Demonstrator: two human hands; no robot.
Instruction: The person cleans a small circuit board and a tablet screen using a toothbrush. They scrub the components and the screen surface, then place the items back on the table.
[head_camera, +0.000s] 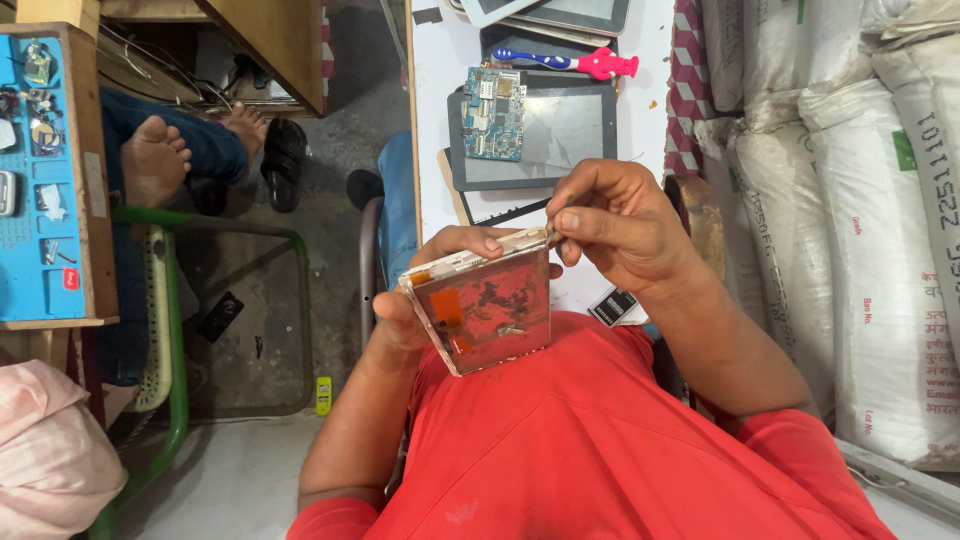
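The left hand (415, 300) gripped a flat display panel (487, 305) by its near edge, tilted up before the red shirt (600, 440); the right hand (620, 225) pinched the panel's upper corner, fingers closed together on something thin, though what it held could not be told; beyond, on the white table (440, 70), lay a dismantled tablet (545, 135) with a green circuit board (493, 113), a toothbrush (570, 63) above it; white sacks (850, 200) stood alongside.

Floor: grey concrete (340, 140), stained. A white worktable (435, 90) runs along the centre. A wooden bench (275, 40) stands at upper left. A green metal chair frame (178, 330) sits at left. White woven sacks (860, 220) stack along the right side.
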